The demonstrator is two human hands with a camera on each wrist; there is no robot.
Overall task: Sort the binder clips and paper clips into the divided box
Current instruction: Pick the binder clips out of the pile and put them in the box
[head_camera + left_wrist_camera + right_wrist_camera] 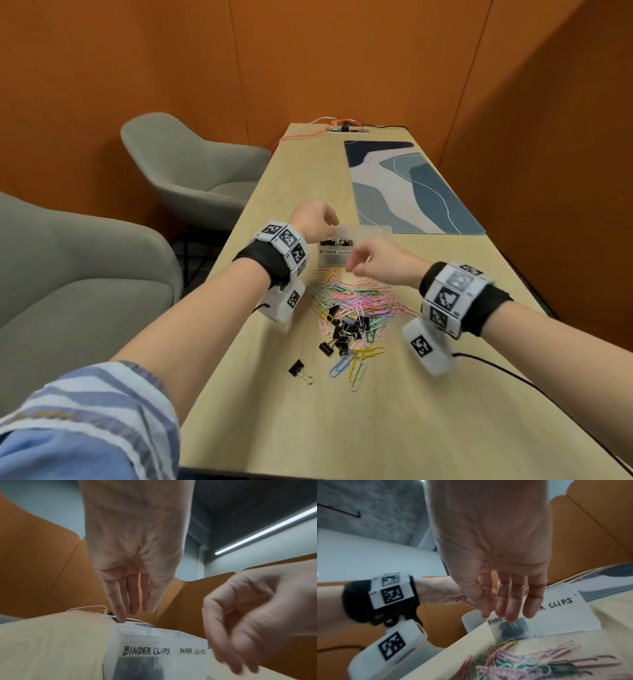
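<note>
**Both hands at the divided box, clips heaped just short of it**

A long pale wood table (394, 394) runs away from the person between orange panelled walls (342, 61). Two grey armchairs (191, 171) stand off to the left hand's side, and a blue patterned mat (407, 188) lies beyond the right hand, with a cable socket (346, 129) at the far end.

The divided box (334, 253), translucent and hand-lettered, sits under the fingertips of both hands. Its "BINDER CLIPS" compartment, below the left hand (313, 219), holds dark binder clips; what lies in the "PAPER CLIPS" half cannot be told.

The left hand's fingers are straight and relaxed, pointing down over the far rim. The right hand (380, 262) hangs in front of the box, fingers loosely extended, holding nothing visible.

Nearer the person than both hands lies a heap of coloured paper clips (356, 301) mixed with black binder clips (346, 330).
</note>
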